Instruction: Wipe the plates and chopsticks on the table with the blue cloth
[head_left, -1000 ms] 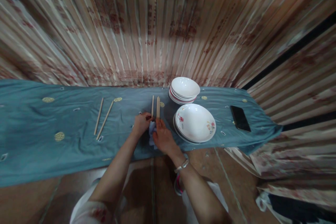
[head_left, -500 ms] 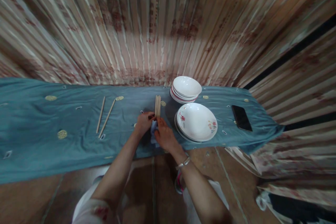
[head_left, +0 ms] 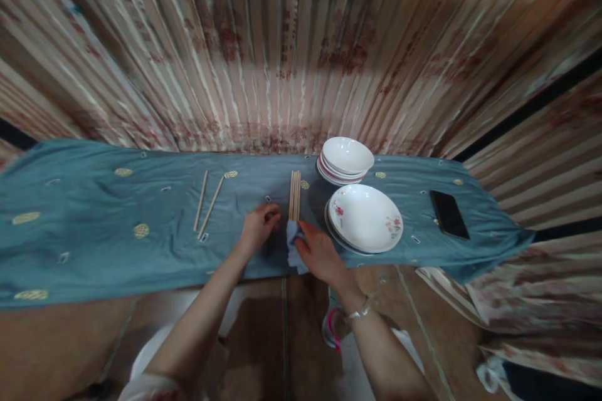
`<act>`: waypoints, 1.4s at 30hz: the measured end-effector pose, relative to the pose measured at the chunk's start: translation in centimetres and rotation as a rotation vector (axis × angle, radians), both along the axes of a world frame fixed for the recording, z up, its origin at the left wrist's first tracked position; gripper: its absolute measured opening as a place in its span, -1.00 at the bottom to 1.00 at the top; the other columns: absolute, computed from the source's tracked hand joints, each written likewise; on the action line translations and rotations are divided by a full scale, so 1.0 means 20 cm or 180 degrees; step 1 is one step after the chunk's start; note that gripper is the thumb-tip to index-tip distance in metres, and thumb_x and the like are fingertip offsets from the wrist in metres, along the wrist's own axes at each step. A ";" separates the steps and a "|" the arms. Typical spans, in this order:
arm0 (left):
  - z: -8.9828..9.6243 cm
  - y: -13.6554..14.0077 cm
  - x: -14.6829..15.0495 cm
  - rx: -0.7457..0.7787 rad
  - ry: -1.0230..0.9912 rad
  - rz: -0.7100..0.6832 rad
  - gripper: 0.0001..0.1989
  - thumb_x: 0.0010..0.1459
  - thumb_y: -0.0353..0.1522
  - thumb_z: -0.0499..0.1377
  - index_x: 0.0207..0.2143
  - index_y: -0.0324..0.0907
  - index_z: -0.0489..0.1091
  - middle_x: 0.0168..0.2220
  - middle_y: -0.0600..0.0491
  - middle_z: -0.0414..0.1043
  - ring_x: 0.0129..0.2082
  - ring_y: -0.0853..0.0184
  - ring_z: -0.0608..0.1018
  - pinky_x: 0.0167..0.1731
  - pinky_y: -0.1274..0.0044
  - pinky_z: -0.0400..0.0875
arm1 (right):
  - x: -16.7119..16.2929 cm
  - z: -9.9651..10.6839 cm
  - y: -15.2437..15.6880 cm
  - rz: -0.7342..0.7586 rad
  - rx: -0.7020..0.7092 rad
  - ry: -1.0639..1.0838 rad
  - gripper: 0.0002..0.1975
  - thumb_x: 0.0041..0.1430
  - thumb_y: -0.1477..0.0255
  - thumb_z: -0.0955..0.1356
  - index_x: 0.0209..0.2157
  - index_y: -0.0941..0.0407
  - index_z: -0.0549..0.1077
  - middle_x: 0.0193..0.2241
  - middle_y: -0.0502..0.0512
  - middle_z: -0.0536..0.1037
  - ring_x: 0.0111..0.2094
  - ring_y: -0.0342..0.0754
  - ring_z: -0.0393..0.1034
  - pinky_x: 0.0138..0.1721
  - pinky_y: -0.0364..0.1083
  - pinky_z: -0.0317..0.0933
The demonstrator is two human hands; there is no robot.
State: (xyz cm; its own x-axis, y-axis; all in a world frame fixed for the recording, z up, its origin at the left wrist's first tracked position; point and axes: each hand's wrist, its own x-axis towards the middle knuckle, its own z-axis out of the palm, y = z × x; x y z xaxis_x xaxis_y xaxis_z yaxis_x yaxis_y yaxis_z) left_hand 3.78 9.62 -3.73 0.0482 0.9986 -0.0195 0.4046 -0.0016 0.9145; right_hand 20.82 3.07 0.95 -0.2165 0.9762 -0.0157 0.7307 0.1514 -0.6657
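A light blue cloth (head_left: 295,252) lies bunched over the near ends of a row of wooden chopsticks (head_left: 295,195). My right hand (head_left: 323,255) grips this cloth from the right side, thumb and fingers closed on it. To the left of the chopsticks, my left hand (head_left: 258,227) is apart from them. Its fingers are loosely curled, with a small gap between thumb and forefinger and nothing visible in it. Two separate chopsticks (head_left: 205,205) lie further left on the blue tablecloth (head_left: 94,250), slightly angled to each other.
Right of my right hand stands a stack of flower-patterned plates (head_left: 364,216). Behind it is a stack of white bowls (head_left: 347,155). A black phone (head_left: 449,214) lies toward the right end. A pleated curtain (head_left: 263,62) hangs along the far edge.
My left hand has come away from the chopsticks. My right hand and the cloth are still at their near end. The view has shifted, so the things on the table appear further right.
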 end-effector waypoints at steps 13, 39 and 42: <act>0.07 -0.12 -0.65 0.0494 0.1195 0.1089 -0.71 -0.03 -0.24 0.17 -0.26 -0.17 0.51 -0.30 -0.03 0.49 -0.35 0.26 0.48 -0.27 0.48 0.37 | -0.13 0.03 0.05 -0.0743 -0.2146 0.4115 -0.69 0.22 0.31 0.16 -0.22 0.09 0.48 -0.32 0.10 0.57 -0.46 -0.11 0.39 -0.24 -0.05 0.35; 0.07 -0.21 -0.72 0.0124 0.1169 0.0843 -0.77 0.00 -0.20 0.13 -0.49 -0.17 0.44 -0.53 0.03 0.45 -0.53 0.32 0.44 -0.46 0.53 0.24 | -0.48 -0.17 0.10 -0.0879 -0.2712 0.4791 -0.75 0.08 0.17 0.36 -0.44 0.05 0.51 -0.53 -0.02 0.58 -0.22 -0.02 0.50 -0.06 -0.01 0.31; 0.11 -0.24 -0.61 -0.0102 -0.0237 0.0954 -0.68 -0.10 -0.11 0.21 -0.49 -0.21 0.45 -0.63 0.10 0.37 -0.64 0.42 0.35 -0.58 0.58 0.21 | -0.48 -0.17 0.11 -0.0975 -0.2535 0.4952 -0.81 0.04 0.21 0.40 -0.45 0.05 0.52 -0.53 -0.04 0.59 -0.21 -0.02 0.50 -0.05 -0.03 0.31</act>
